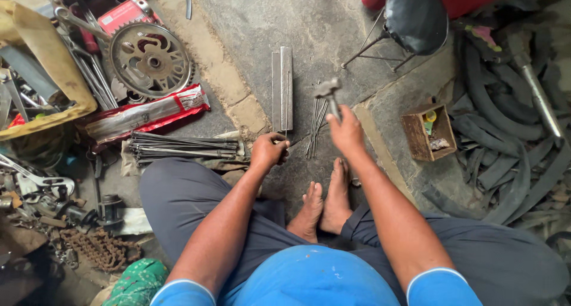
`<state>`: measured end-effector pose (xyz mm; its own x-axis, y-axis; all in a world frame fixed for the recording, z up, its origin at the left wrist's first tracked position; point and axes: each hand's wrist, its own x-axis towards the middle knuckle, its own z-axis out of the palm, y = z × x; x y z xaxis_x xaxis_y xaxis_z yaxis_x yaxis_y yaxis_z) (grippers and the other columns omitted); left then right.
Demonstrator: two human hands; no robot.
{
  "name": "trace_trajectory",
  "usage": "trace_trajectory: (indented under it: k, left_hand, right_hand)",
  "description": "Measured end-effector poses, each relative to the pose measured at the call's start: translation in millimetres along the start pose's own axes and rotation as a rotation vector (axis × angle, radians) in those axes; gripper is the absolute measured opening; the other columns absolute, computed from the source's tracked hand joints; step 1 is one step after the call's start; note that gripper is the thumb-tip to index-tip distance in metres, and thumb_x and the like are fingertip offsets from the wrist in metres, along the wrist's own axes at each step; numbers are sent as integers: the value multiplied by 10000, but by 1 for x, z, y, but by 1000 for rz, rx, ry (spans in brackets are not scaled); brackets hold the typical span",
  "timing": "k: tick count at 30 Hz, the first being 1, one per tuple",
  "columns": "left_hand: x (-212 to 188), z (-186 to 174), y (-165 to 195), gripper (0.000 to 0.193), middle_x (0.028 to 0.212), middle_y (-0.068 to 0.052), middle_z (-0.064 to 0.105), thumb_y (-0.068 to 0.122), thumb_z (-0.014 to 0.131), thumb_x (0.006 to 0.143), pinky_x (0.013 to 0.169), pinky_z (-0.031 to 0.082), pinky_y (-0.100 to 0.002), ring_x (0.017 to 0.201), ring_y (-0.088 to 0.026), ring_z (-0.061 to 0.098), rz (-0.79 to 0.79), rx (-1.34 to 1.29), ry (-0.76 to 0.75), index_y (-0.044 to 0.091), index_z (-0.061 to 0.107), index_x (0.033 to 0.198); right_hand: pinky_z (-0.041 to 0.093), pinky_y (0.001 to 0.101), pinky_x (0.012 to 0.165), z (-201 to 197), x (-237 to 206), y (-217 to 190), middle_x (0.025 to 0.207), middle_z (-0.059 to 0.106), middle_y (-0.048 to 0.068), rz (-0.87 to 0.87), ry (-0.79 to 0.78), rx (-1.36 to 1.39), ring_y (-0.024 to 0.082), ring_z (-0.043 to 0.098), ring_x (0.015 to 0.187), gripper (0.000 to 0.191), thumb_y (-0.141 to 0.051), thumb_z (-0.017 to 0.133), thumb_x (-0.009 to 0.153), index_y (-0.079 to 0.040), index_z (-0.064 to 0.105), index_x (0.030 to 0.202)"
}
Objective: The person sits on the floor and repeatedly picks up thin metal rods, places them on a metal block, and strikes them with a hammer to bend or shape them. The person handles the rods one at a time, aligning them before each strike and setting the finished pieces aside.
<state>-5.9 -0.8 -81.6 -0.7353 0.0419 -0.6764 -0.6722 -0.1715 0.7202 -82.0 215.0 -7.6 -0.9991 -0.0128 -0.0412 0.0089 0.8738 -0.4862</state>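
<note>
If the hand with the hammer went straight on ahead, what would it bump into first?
Probably the loose bundle of thin metal spokes on the stone floor, just beyond the right hand gripping the small metal hammer; depth is uncertain.

Sprocket left of metal bar

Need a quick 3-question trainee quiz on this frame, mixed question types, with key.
1. True or false: the right hand holds a hammer raised above the stone floor.
2. Multiple choice: the left hand pinches what against the metal bar?
A. a chain
B. a thin spoke
C. a wrench
3. Fill in: the small wooden box sits on the person's ____ side.

Key
1. True
2. B
3. right
</note>
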Motion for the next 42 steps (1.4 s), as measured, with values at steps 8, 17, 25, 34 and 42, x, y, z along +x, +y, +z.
trace_trajectory:
  k: [8,17,25,34,42]
  left_hand:
    - [11,13,5,209,676,-88,703,139,745,903,426,502,-312,492,-157,647,22,2,66,-29,746,1028]
    - [13,10,2,193,677,-89,694,131,733,909,431,508,-311,500,-157,650,9,-27,49,-32,741,1013]
    - [9,6,-2,181,668,-94,685,119,729,913,431,507,-314,499,-163,641,-10,-58,10,-23,726,1025]
    - [6,3,4,168,681,-95,684,111,721,918,431,495,-305,509,-157,638,-5,-71,-22,-23,725,1019]
    - [3,1,7,218,760,-125,724,123,720,924,489,558,-326,566,-189,686,-54,-140,-126,-30,712,1079]
  right_hand:
    - [559,505,728,-3,-33,-63,970,717,216,55,-261,38,413,719,839,404,-335,555,1008,-99,564,1335]
    - [545,549,791,20,-58,-34,1134,705,207,-96,-185,-42,479,675,957,424,-297,594,986,-101,564,1361]
    - [541,553,837,35,-34,-38,1154,703,219,-97,-180,-67,478,674,983,448,-318,578,996,-105,559,1390]
    - [542,538,807,26,-9,-68,1125,722,187,-68,-176,-120,444,686,968,462,-330,577,987,-122,559,1399]
    - [535,493,782,1,2,-3,1065,722,182,187,-111,8,338,696,946,442,-342,695,932,-93,594,1283]
